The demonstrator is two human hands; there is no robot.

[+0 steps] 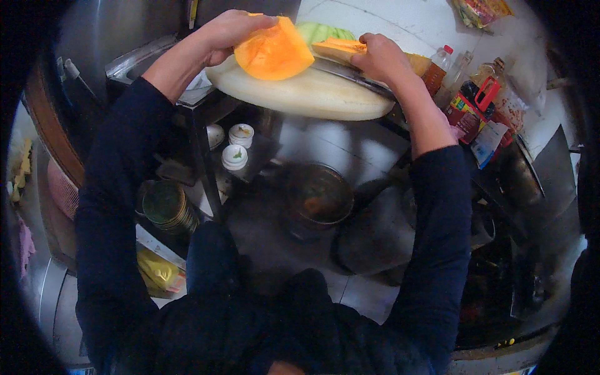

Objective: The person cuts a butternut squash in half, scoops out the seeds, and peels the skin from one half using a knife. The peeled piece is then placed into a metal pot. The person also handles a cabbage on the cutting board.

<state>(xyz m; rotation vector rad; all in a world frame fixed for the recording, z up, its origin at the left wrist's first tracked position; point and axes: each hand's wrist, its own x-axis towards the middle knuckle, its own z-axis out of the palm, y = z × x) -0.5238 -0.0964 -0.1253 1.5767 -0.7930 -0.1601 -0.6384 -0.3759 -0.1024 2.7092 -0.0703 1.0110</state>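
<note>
My left hand grips a thick piece of pumpkin above a round cutting board, its orange flesh facing up. My right hand pinches the end of a second pumpkin piece at the board's far side. A dark-bladed knife lies flat on the board, just below that second piece. Behind the two pieces rests something pale green and striped, perhaps cut vegetable. More tan pumpkin rind shows beyond my right wrist, partly hidden by it.
Several bottles and a red-handled jug crowd the right side. A food packet lies at the far right. Below the board are small white dishes, stacked dark plates and a round bin with scraps.
</note>
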